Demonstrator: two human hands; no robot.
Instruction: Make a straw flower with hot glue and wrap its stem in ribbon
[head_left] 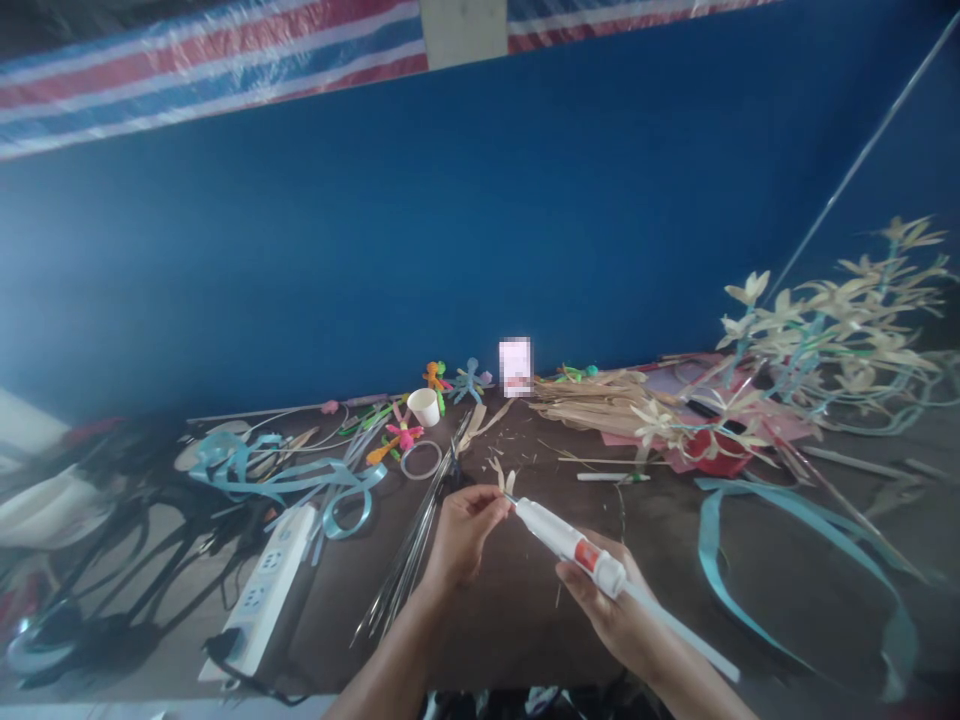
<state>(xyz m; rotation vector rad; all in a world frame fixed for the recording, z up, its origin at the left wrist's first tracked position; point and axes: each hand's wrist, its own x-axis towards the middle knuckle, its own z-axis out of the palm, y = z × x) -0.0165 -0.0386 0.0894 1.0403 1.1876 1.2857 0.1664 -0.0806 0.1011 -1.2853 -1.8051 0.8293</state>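
Pinches pale petals in left hand above dark tabletop, presumably to steady them for close work, and grips white glue gun in right hand, angled inward apparently to bring nozzle close beside those petals.

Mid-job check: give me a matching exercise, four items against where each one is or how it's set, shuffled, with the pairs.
1. Glue gun
2. Power strip
3. Cup
4. Pale petals

A. At the fingers of the left hand
B. With a black plug in it
C. Toward the blue wall
D. Held in the right hand

Pairs: 1-D, 2-B, 3-C, 4-A
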